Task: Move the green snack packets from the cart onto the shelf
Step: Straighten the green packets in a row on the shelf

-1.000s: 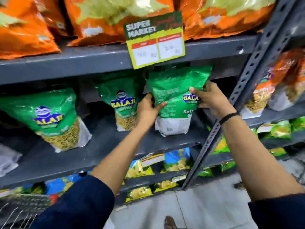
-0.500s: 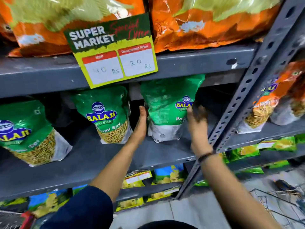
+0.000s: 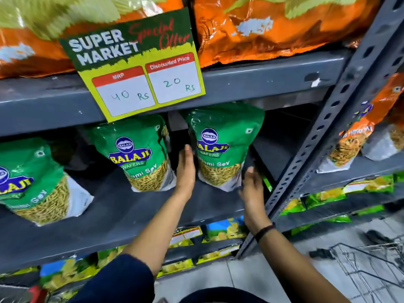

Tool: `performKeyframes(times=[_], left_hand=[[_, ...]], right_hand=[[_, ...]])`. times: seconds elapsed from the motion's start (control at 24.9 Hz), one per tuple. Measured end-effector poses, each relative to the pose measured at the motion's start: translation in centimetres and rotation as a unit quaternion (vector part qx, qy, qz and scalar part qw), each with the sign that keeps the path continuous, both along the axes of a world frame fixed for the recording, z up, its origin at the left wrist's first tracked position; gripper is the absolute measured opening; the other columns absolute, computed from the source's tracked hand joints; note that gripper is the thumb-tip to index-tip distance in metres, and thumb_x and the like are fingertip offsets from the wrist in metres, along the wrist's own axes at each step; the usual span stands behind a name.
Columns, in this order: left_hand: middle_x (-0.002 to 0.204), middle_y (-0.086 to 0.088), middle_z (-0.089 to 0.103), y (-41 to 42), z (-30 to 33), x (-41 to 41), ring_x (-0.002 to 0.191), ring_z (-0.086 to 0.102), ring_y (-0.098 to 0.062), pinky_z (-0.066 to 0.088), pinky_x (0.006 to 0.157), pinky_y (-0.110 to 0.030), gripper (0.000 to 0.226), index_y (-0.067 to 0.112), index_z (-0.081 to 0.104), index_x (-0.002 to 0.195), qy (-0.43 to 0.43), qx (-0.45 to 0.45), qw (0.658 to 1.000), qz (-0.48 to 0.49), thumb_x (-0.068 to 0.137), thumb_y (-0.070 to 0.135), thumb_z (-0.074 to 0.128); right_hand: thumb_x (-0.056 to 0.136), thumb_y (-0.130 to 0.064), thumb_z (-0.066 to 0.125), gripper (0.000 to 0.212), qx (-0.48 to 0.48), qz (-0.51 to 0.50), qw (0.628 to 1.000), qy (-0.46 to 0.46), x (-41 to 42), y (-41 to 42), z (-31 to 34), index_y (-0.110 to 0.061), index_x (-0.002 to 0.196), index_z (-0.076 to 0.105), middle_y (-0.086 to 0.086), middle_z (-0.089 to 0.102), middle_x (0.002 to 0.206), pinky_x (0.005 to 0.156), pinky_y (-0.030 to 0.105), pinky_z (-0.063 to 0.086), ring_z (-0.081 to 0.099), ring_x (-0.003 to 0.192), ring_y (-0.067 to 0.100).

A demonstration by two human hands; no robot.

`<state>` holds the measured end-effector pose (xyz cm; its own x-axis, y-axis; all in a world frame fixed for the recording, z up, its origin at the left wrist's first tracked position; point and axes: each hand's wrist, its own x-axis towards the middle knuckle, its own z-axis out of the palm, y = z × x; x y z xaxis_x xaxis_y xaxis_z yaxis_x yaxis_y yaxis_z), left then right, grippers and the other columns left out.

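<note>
head view: upright green snack packet on shelf, left hand and right hand open, flanking it.

Both open hands, left hand and right hand, flank an upright green packet on the grey shelf.

green packets, grey shelf, orange bags

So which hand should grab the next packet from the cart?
Probably the right hand. The cart shows at the lower right, on that hand's side, and both hands look open. The left hand sits further from it, beside the packet on the shelf.
</note>
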<state>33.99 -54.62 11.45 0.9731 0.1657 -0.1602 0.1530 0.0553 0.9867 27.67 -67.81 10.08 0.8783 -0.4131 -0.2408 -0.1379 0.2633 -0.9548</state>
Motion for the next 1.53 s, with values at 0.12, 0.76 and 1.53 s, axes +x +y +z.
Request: performKeyframes(times=[0.12,0.76,1.53], left_hand=[[0.129,-0.001,0.052,-1.0,0.3,-0.6,0.118,0.047,-0.015,0.039,0.103,-0.033,0.039,0.029,0.047,0.121,-0.036,0.016,0.999,-0.029,0.092,0.05,0.033],[0.141,0.003,0.039,-0.7,-1.4,-2.2,0.122,0.041,-0.008,0.032,0.099,-0.024,0.053,0.02,0.022,0.138,-0.01,0.009,0.996,-0.085,0.093,0.042,0.038],[0.119,-0.006,0.046,11.5,-5.4,-5.1,0.109,0.042,-0.011,0.031,0.1,-0.025,0.034,0.01,0.043,0.12,-0.046,0.026,0.939,0.339,0.096,0.033,0.038]], right_hand=[[0.087,-0.052,0.044,0.053,0.001,0.054,0.999,-0.003,0.9,0.4,-0.8,-0.019,0.129,0.045,0.003,0.051,0.139,0.113,0.046,0.036,0.048,0.128,0.018],[0.089,-0.039,0.051,0.039,-0.058,0.181,0.981,-0.049,3.0,-2.1,-2.1,-0.036,0.127,0.042,-0.012,0.051,0.132,0.101,0.032,0.041,0.051,0.121,0.009],[0.077,-0.034,0.07,0.077,-0.283,0.346,0.893,-0.045,0.0,10.1,-3.5,-0.013,0.14,0.032,0.01,0.037,0.145,0.105,0.018,0.028,0.035,0.135,0.021]])
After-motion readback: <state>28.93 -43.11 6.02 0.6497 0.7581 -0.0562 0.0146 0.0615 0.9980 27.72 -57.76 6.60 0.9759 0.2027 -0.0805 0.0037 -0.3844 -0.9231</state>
